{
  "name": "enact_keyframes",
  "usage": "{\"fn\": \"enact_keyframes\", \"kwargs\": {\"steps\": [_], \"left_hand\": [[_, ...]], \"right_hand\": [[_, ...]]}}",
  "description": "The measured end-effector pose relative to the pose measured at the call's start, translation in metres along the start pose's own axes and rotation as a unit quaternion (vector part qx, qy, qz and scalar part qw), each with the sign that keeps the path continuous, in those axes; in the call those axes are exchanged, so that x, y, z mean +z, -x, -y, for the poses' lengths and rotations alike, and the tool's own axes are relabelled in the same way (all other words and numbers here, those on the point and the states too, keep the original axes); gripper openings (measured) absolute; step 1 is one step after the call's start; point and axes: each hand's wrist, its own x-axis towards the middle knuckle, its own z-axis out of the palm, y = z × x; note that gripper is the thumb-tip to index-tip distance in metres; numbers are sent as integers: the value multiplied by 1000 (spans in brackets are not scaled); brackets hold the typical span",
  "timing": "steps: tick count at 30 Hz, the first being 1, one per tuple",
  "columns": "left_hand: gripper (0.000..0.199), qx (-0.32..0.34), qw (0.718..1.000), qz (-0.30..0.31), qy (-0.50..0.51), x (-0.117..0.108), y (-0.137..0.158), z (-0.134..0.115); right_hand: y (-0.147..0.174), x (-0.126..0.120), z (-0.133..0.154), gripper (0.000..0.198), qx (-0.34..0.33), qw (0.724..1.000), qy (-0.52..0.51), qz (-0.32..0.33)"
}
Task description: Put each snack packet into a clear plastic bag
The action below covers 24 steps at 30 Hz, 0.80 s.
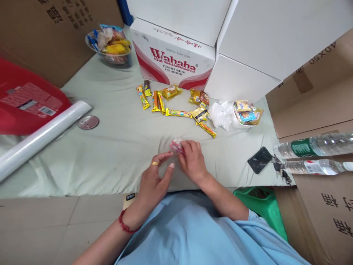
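My right hand (192,158) is closed round a small pink-and-white wrapped packet (177,145), just above the cloth near the middle of the table. Its print is too small to read. To the left, my left hand (158,175) has thumb and forefinger apart, with nothing between them, and a ring on one finger. Beyond the hands lie several yellow snack bars (178,113), a gold-and-black packet (199,114) and a crumpled clear plastic bag (221,114). A white bowl (242,124) of wrapped snacks stands beside that bag.
A clear bowl (118,60) of snacks stands at the back left, beside a Wahaha carton (173,55). At left are a plastic film roll (41,138), a round metal lid (88,122) and a red container (30,99). A phone (259,160), keys and water bottles (317,145) lie right.
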Motion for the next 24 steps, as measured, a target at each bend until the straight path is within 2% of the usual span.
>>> {"fn": "enact_keyframes", "kwargs": {"steps": [3, 6, 8, 11, 13, 16, 18, 20, 22, 24], "left_hand": [[33, -20, 996, -32, -81, -21, 6, 25], [27, 13, 976, -76, -204, -36, 14, 65], [20, 117, 949, -118, -268, -36, 18, 88], [20, 266, 889, -148, -342, -27, 21, 104], [23, 299, 863, -156, -375, -21, 21, 102], [25, 307, 856, -155, -387, -19, 19, 96], [24, 308, 854, -151, -390, -20, 18, 94], [23, 305, 852, -155, -396, -21, 18, 94], [23, 305, 851, -157, -399, -21, 18, 95], [24, 308, 851, -159, -395, -20, 18, 97]], "right_hand": [[4, -34, -55, 35, 62, 980, -173, -76], [5, -83, -130, 47, 156, 923, -309, -169], [2, -121, -182, 50, 192, 879, -376, -221], [-15, -174, -247, 49, 261, 841, -381, -280], [-37, -199, -278, 47, 292, 841, -362, -274], [-77, -214, -306, 39, 304, 866, -308, -252], [-101, -213, -317, 35, 299, 893, -229, -246], [-116, -207, -324, 34, 291, 919, -106, -244], [-119, -199, -326, 39, 284, 930, 10, -233], [-112, -190, -325, 43, 281, 927, 101, -228]]}}
